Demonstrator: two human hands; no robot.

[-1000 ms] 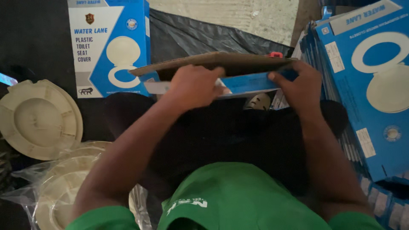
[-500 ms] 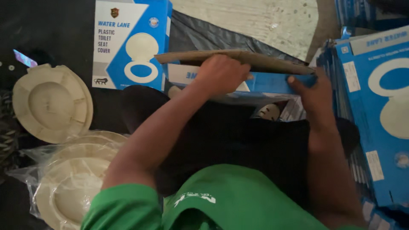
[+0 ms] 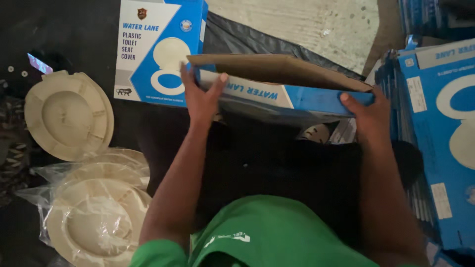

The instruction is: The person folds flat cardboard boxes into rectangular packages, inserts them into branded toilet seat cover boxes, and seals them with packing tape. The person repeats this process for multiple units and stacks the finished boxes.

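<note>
Box (image 3: 277, 96) has been tilted so its open flap shows; it is pinched at nine o'clock by left grip (image 3: 200, 99), at three by right grip (image 3: 368, 111).

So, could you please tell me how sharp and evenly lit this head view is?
Head view: fairly soft overall; the concrete floor at top is brightest; the lap lies in deep shadow; both hands, left hand and right hand, read clearly on the box.

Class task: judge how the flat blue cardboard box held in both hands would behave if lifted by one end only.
The box would probably sag or twist, being wide and thin. Its open brown flap would likely swing loose. It seems light, since the left hand and right hand grip only its edges.
</note>
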